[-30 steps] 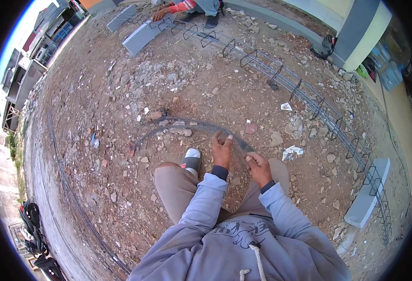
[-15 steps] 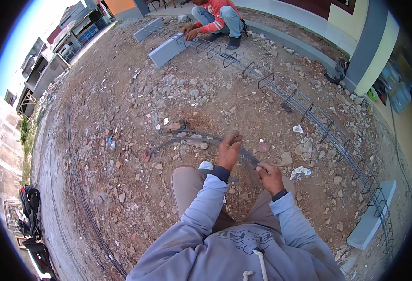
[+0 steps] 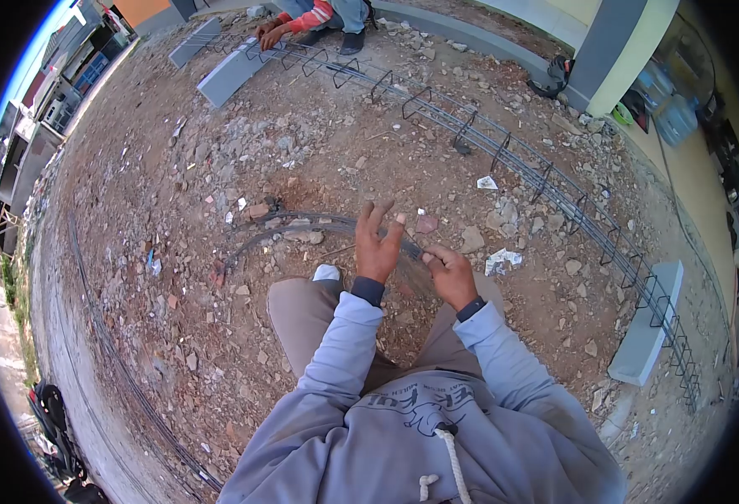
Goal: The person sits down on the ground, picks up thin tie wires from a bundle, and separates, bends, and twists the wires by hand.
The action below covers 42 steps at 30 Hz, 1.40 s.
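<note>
Both forearms stretch from the near side toward the far, the left forearm (image 3: 341,340) slanting rightward and the right forearm (image 3: 504,349) slanting leftward, so the hands come near each other without touching. The left hand (image 3: 377,254) is raised slightly farther off, its fingers parted and loosely bent, its thumb pointing up and away. Nearer and to the right, the right hand (image 3: 452,277) pinches thumb against forefinger, other fingers curled in.

The brown, stony earth ground (image 3: 218,294) bears three pale grey rectangular blocks (image 3: 233,74), a crumpled white paper scrap (image 3: 502,261), long thin dark rods (image 3: 189,460) and a curved dark wire bundle (image 3: 340,225).
</note>
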Each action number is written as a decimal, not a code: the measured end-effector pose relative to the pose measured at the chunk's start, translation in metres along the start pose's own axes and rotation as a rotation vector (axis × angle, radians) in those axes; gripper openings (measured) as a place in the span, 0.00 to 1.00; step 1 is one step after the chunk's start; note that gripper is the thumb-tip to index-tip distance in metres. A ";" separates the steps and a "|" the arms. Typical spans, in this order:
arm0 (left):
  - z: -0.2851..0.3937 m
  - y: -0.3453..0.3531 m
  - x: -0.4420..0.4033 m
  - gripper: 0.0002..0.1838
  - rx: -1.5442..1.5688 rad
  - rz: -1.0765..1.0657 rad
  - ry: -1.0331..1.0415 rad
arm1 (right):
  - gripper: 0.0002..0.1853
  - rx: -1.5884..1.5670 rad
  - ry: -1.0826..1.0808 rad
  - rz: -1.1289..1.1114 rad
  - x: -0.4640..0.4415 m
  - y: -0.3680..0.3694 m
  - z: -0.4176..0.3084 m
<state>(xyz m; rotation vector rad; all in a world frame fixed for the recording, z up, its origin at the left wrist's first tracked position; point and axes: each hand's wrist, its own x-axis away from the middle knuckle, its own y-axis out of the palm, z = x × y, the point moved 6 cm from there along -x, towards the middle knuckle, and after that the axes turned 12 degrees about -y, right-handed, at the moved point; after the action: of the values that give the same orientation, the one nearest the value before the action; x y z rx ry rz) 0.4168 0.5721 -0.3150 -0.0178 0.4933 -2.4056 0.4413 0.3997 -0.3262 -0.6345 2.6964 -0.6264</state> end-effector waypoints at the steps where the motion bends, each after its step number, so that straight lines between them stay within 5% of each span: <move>1: 0.008 -0.005 0.003 0.21 -0.135 0.085 0.068 | 0.12 0.004 -0.007 -0.013 -0.001 0.000 -0.003; 5: 0.030 -0.011 0.011 0.18 -0.334 0.209 0.175 | 0.10 -0.009 -0.054 -0.023 0.003 0.004 -0.007; 9: 0.032 -0.008 0.007 0.11 -0.204 0.130 0.181 | 0.09 -0.329 0.171 -0.282 0.008 0.007 -0.032; 12: 0.014 -0.001 -0.001 0.10 -0.107 -0.119 -0.038 | 0.08 -0.372 0.121 -0.283 0.006 -0.005 -0.047; 18: 0.007 0.007 -0.003 0.14 0.064 0.025 -0.111 | 0.08 -0.017 -0.186 0.052 -0.001 -0.019 -0.038; 24: -0.006 0.021 0.005 0.07 -0.057 -0.047 -0.107 | 0.09 0.196 0.020 0.116 0.004 0.008 0.034; 28: -0.029 0.020 0.009 0.09 -0.091 -0.016 -0.093 | 0.09 -0.223 0.226 -0.478 0.013 0.033 0.019; 31: -0.050 0.024 0.008 0.08 0.262 -0.001 -0.171 | 0.11 -0.694 0.308 -0.716 0.013 0.032 -0.026; 34: -0.030 0.011 -0.001 0.06 0.576 -0.089 -0.414 | 0.11 -0.795 0.275 -0.442 -0.005 0.020 -0.042; 37: -0.045 0.011 -0.012 0.05 0.549 -0.058 -0.419 | 0.11 -0.618 0.161 -0.192 -0.017 0.023 -0.029; 40: -0.055 0.012 -0.008 0.05 0.537 -0.029 -0.386 | 0.10 -0.010 -0.106 0.083 -0.028 0.012 0.001; 42: -0.052 0.016 -0.002 0.06 0.362 -0.039 -0.297 | 0.09 0.110 0.016 0.009 -0.024 0.015 0.025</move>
<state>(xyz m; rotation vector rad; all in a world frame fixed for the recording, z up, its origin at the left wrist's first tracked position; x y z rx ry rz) 0.4213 0.5798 -0.3687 -0.2230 -0.0811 -2.4397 0.4654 0.4151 -0.3504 -0.5903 2.6556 -0.7745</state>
